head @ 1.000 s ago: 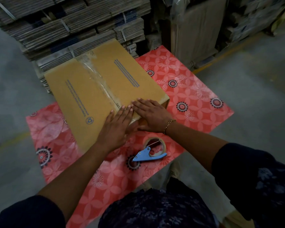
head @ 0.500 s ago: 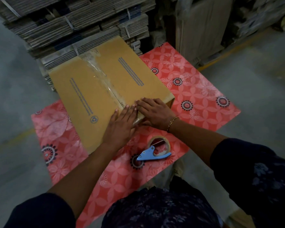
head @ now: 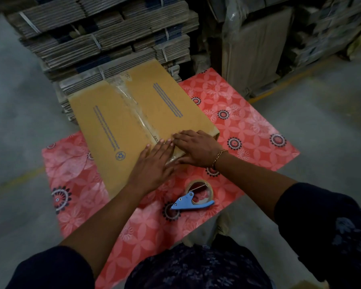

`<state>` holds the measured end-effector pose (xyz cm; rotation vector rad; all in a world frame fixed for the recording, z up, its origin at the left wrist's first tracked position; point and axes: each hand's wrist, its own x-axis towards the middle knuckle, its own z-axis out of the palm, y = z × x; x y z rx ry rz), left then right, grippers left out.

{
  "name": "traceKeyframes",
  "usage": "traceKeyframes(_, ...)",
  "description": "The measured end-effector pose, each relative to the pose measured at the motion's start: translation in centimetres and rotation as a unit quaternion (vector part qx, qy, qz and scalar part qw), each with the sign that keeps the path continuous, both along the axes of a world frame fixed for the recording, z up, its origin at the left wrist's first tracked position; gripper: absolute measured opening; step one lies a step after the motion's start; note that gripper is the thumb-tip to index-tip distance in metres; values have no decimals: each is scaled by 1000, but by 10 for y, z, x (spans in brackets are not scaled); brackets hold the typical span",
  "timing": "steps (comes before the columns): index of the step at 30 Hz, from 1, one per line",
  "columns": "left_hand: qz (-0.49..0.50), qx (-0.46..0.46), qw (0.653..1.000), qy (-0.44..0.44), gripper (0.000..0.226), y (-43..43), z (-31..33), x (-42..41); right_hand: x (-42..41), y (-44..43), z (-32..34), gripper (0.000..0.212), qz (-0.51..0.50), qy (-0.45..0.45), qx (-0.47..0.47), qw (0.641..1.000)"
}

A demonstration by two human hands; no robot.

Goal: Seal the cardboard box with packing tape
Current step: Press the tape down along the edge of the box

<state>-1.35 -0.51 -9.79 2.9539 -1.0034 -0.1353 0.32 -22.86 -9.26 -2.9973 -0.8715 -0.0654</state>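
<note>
Box (head: 121, 126) fills the middle of the bench (head: 248, 130), and stacked cardboard (head: 104, 38) walls off the far edge right behind it. Tape dispenser (head: 194, 199) sits in the near strip; right of the box is open.

Only one view: head cam, wide-angle, worn by the person, looking forward & down from above, so both forearms come in from the bottom edge and the left hand (head: 154, 163) and right hand (head: 196, 148) sit near the centre. It is close to the work: the cardboard box (head: 117, 122) on the red patterned mat (head: 248, 130) fills the middle, w/ stacks of flat cardboard (head: 104, 38) at the top edge and grey floor (head: 13, 122) at both sides. Edges look curved from the lens.
</note>
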Motion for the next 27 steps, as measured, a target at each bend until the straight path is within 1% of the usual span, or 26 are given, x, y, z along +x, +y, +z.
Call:
traceKeyframes(2, 0, -8, 1000, -6, 70, -2, -1, -1, 0, 0, -1, 75, 1, -6, -1, 1000)
traceKeyframes(6, -9, 6, 1000, -2, 69, -2, -3, 1, 0, -1, -6, 76, 9, -20, 5, 1000)
traceKeyframes(9, -10, 7, 1000, 11, 69, -3, -4, 1, 1, -3, -6, 73, 22, -14, -6, 1000)
traceKeyframes(14, -15, 18, 998, 51, 74, -2, 0, 3, -2, -3, 0, 66, 18, 9, -11, 1000)
traceKeyframes(17, -29, 30, 996, 80, 84, 1, 6, 5, -5, -4, 4, 68, 9, 41, -16, 999)
traceKeyframes(19, -25, 24, 997, 70, 91, 2, 4, 5, -6, -2, 6, 73, -7, 42, -10, 999)
traceKeyframes(20, -16, 13, 998, 52, 90, 2, 1, 3, -7, 0, 5, 76, -14, 42, -9, 999)
traceKeyframes(23, 7, -10, 1000, 4, 74, 0, -7, 0, -9, 4, -2, 74, -28, 30, 4, 999)
traceKeyframes(27, -3, 6, 1000, -3, 67, -2, -9, 0, -10, 2, -6, 71, -17, 4, 4, 1000)
